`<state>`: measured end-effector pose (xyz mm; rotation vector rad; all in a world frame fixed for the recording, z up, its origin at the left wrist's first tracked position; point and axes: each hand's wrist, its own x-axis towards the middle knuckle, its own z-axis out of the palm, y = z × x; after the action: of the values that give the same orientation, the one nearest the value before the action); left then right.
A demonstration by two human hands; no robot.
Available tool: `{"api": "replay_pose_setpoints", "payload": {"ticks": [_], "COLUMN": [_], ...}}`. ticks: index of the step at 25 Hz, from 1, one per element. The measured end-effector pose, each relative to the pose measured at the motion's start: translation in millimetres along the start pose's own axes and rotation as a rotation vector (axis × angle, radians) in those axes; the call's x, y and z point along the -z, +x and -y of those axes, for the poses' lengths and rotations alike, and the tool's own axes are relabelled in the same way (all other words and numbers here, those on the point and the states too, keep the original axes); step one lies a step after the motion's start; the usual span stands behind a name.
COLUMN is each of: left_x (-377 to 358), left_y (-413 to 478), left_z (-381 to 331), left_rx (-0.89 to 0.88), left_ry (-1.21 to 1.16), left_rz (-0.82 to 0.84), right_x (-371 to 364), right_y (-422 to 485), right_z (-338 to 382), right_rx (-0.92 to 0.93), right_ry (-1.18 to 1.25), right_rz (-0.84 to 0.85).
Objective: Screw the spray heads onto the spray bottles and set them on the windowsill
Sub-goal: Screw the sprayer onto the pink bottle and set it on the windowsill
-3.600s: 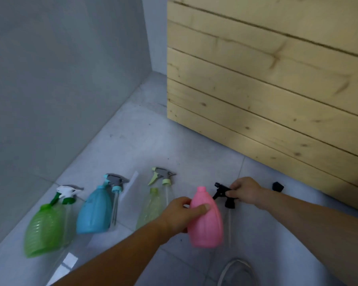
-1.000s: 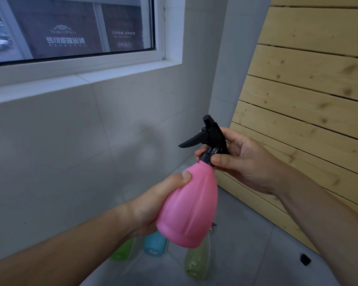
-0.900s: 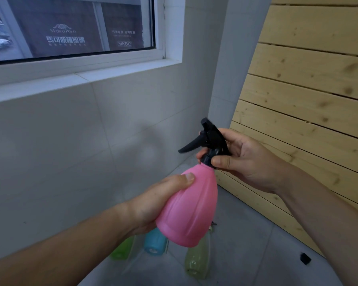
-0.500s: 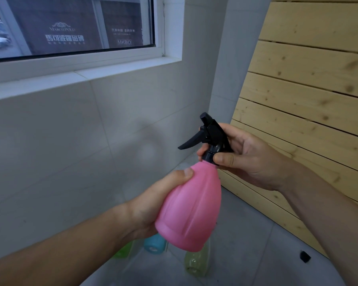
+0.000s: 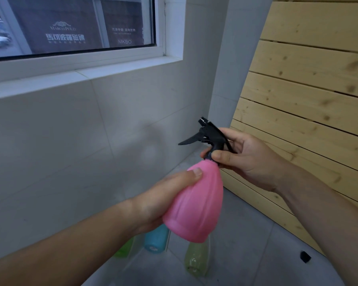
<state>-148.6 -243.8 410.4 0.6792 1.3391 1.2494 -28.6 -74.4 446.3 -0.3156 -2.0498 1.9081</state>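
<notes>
In mid-air before me, my left hand [image 5: 165, 201] grips the belly of a pink spray bottle [image 5: 196, 205], which tilts a little to the left. A black spray head [image 5: 210, 137] sits on the bottle's neck, trigger pointing left. My right hand [image 5: 242, 157] pinches the head's collar between thumb and fingers. The white windowsill [image 5: 81, 77] runs along the wall at upper left, above the bottle.
On the grey floor below lie a blue bottle [image 5: 156, 239], a green bottle [image 5: 124, 248] and a pale yellow-green bottle [image 5: 195, 259], partly hidden by my left arm. A small black cap [image 5: 305, 256] lies at lower right. A wooden plank wall [image 5: 308, 104] stands on the right.
Since the first frame I have lifted the pink bottle and black head off the floor and joined them. In the last second the bottle shifted slightly; my right hand keeps its hold on the collar.
</notes>
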Motion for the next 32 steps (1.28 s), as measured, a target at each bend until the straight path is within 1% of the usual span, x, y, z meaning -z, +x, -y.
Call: {"api": "replay_pose_setpoints", "payload": {"ticks": [1, 3, 5, 7, 11, 13, 15, 17, 19, 22, 24, 26, 28, 30, 32], "left_x": [1.8, 3.8, 3.7, 4.4, 3.7, 0.6, -1.1, -0.8, 2.0, 1.5, 2.0, 5.0, 7.3, 8.4, 9.1], "left_y": [-0.7, 2.6, 6.5, 9.8, 8.7, 8.6, 9.9, 10.6, 11.5, 5.0, 1.9, 1.3, 1.5, 2.4, 4.8], "left_z": [6.2, 12.3, 13.4, 15.8, 12.7, 13.8, 16.0, 15.0, 14.6, 13.9, 15.1, 14.5, 13.8, 14.4, 14.4], "left_rx": [-0.012, -0.069, -0.022, 0.008, -0.054, -0.076, -0.083, -0.092, -0.072, -0.011, 0.012, -0.011, -0.029, -0.015, -0.010], "left_ry": [-0.012, 0.013, -0.047, -0.064, 0.023, 0.022, 0.008, 0.009, -0.024, -0.157, -0.258, -0.327, -0.347, -0.365, -0.382], "left_rz": [-0.006, -0.039, -0.025, -0.025, -0.072, -0.115, -0.118, -0.116, -0.086, 0.042, 0.095, 0.161, 0.240, 0.296, 0.269], "right_x": [-4.8, -15.0, -19.8, -20.2, -21.7, -23.7, -24.5, -24.1, -22.1, -17.8, -15.6, -14.8, -14.7, -13.2, -11.0], "right_y": [0.6, 2.6, 4.6, 5.7, 5.6, 5.7, 6.3, 7.3, 8.0, 8.6, 8.3, 7.1, 5.9, 5.8, 5.6], "right_z": [-3.1, -10.4, -15.3, -15.5, -14.8, -16.3, -17.3, -17.2, -16.5, -12.0, -9.3, -7.9, -8.2, -8.1, -7.9], "right_rx": [-0.006, -0.042, -0.085, -0.107, -0.123, -0.116, -0.100, -0.093, -0.087, -0.078, -0.065, -0.027, 0.017, 0.022, -0.004], "right_ry": [-0.030, 0.016, 0.048, 0.062, 0.116, 0.128, 0.134, 0.139, 0.194, 0.341, 0.423, 0.472, 0.525, 0.556, 0.550], "right_rz": [-0.098, -0.263, -0.350, -0.387, -0.408, -0.414, -0.418, -0.407, -0.355, -0.227, -0.145, -0.076, -0.010, 0.010, -0.014]}}
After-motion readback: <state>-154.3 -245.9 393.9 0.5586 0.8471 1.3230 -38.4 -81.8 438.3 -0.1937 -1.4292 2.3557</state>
